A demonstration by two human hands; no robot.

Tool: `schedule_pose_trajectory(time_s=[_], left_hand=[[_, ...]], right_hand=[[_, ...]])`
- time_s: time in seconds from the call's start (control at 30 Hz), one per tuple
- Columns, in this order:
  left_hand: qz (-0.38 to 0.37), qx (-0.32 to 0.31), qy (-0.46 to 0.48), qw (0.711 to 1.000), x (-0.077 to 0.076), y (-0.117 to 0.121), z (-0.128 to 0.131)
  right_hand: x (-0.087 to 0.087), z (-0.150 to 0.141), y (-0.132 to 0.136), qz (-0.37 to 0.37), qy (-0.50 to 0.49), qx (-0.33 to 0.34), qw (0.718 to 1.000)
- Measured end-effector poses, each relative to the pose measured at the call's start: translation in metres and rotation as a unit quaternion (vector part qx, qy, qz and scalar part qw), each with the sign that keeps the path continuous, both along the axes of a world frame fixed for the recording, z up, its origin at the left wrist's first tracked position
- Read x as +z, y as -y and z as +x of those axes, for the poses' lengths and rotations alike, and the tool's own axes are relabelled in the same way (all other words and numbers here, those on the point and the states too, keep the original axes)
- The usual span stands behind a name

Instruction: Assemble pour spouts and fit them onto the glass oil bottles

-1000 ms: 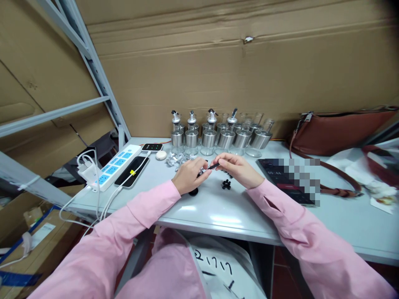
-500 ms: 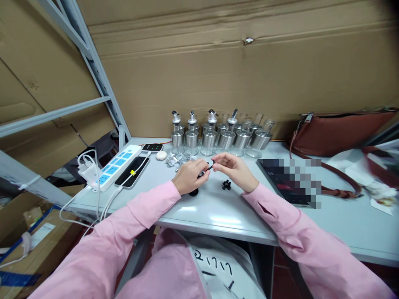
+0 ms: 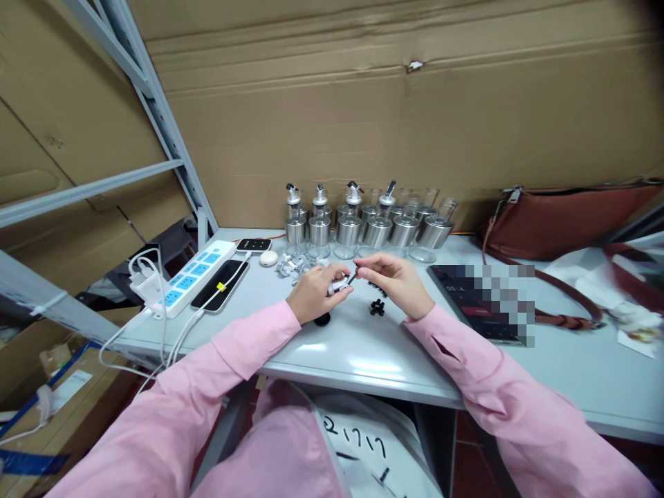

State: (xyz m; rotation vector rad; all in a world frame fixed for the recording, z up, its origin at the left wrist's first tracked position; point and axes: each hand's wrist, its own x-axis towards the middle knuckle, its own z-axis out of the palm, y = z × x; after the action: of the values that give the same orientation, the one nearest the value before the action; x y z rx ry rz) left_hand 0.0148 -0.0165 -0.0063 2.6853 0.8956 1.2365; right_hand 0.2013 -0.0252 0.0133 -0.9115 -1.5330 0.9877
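Note:
My left hand (image 3: 315, 293) is closed around a silver-white bottle pourer (image 3: 337, 286), its end showing between thumb and fingers. With thumb and forefinger my right hand (image 3: 398, 283) pinches a small dark strip-like part (image 3: 353, 277) at the pourer's tip. Whether that part is joined to the pourer I cannot tell. Several small black pieces (image 3: 377, 307) lie in a cluster below my right hand. A round black piece (image 3: 322, 319) rests beside my left wrist. Behind my left hand is a pile of silvery pourer parts (image 3: 291, 265).
Glass-and-steel bottles (image 3: 377, 232) stand in rows at the back, some topped with pourers. On the left lie a power strip (image 3: 194, 277), a phone (image 3: 220, 287) and cables. A tablet (image 3: 461, 304) and a brown bag (image 3: 565, 218) are on the right of the table (image 3: 363, 353).
My left hand's grip has turned, so the silver-white pourer now shows in it. My right hand has shifted slightly right, still pinching the dark part.

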Motion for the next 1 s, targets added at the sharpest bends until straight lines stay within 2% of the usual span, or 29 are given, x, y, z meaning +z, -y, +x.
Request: schedule_pose_trajectory(time_s=[0.13, 0.33, 0.53, 0.73, 1.0], left_hand=[[0.015, -0.051, -0.029, 0.998, 0.0007, -0.0008, 0.0004], [-0.009, -0.029, -0.054, 0.998, 0.0014, -0.0019, -0.0006], [-0.001, -0.055, -0.052, 0.997, 0.0017, -0.0016, -0.0005], [-0.013, -0.053, -0.030, 0.998, -0.0012, -0.0039, -0.0001], [-0.108, -0.049, -0.018, 0.993, -0.0032, -0.0033, -0.0015]], right_hand=[[-0.0004, 0.0002, -0.0004, -0.005, 0.001, -0.005, 1.000], [-0.0015, 0.0004, 0.0003, -0.014, 0.013, 0.016, 1.000], [-0.0020, -0.0003, 0.0009, -0.012, 0.027, 0.042, 0.999], [0.0012, -0.0002, 0.0018, -0.020, 0.017, 0.057, 0.998], [0.0007, 0.0009, 0.0006, -0.040, 0.012, 0.077, 0.996]])
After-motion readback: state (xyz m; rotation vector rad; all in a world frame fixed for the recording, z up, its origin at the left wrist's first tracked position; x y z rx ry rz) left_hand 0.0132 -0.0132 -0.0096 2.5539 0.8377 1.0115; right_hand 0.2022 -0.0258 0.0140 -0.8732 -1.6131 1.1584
